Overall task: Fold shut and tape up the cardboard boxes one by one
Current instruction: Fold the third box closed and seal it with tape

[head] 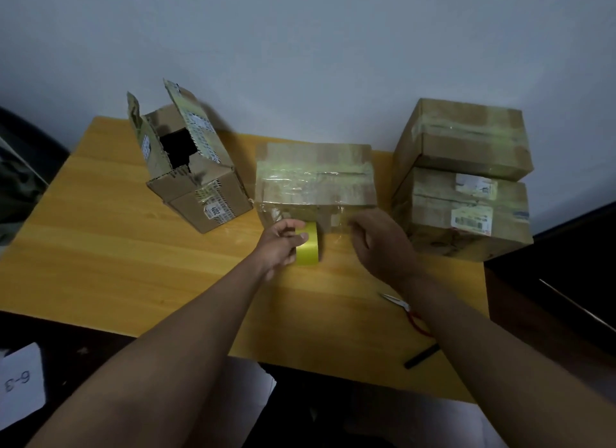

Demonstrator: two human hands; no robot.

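— What sort of place is this?
— A plain packing room or small office: bare grey wall point(300, 47), a wooden table point(116, 247) pushed against it.
— What else says so?
— 4 cardboard boxes point(463, 194) bearing shipping labels, scissors point(405, 309), and a paper point(20, 377) marked "6-3".

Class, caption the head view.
Left hand holds tape roll; right hand pulls tape along middle box.

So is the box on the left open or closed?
Open. The left box has its top flaps standing up, and you can see the dark inside through the gap. No tape holds those flaps shut yet.
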